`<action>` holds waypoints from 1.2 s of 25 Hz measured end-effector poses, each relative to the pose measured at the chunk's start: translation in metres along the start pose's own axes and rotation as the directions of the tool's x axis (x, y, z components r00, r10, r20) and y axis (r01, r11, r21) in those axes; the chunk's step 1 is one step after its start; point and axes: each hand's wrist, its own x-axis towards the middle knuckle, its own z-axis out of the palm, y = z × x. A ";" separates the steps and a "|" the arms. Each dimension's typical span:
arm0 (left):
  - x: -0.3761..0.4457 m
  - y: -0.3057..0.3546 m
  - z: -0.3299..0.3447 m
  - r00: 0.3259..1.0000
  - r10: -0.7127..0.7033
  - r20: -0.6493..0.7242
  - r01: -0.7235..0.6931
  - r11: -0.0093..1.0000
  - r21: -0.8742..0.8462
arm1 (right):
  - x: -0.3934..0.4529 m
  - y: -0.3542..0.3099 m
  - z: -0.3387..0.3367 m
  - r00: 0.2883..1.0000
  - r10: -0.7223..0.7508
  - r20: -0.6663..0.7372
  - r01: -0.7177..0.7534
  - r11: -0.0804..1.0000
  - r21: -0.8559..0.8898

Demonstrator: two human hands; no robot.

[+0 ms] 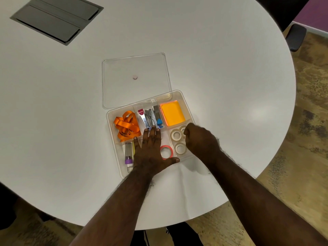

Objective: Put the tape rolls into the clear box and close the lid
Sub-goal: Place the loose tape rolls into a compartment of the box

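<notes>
The clear box [182, 96] lies open on the white table, split into compartments. Its clear lid [124, 68] lies flat just behind it. In the near right compartment sit three white tape rolls [176, 135], one [180, 148] nearest me and one [182, 128] partly hidden by my right hand. A red tape roll [166, 152] lies in the middle compartment. My left hand [150, 153] rests flat on the box with fingers spread, thumb beside the red roll. My right hand [200, 139] hovers over the white rolls, fingers curled; whether they hold anything is hidden.
The box also holds an orange ribbon [126, 128], staplers [150, 118], orange sticky notes [172, 113] and a purple-capped tube [128, 153]. A grey cable hatch [56, 18] is set in the table at far left. A black chair [295, 37] stands beyond the right edge.
</notes>
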 end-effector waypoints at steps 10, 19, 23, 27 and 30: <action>0.000 0.001 -0.001 1.000 -0.015 0.025 0.015 1.000 0.004 | 0.020 -0.005 0.025 0.992 0.125 -0.036 -0.127 0.989 -0.070; 0.000 0.001 -0.002 1.000 -0.004 0.015 0.004 1.000 -0.001 | 0.016 0.006 0.003 0.990 0.135 -0.048 -0.136 0.990 -0.021; -0.001 0.002 -0.003 1.000 -0.006 0.019 0.006 1.000 0.011 | -0.001 0.009 0.006 0.996 0.081 0.027 -0.074 0.977 -0.198; -0.001 0.003 -0.004 1.000 -0.011 0.025 0.011 1.000 0.014 | -0.008 -0.003 0.017 0.999 0.043 0.020 -0.034 0.947 -0.321; -0.001 0.002 -0.003 1.000 -0.010 0.017 0.009 1.000 0.019 | -0.006 -0.007 0.019 0.997 0.056 0.057 -0.033 0.938 -0.345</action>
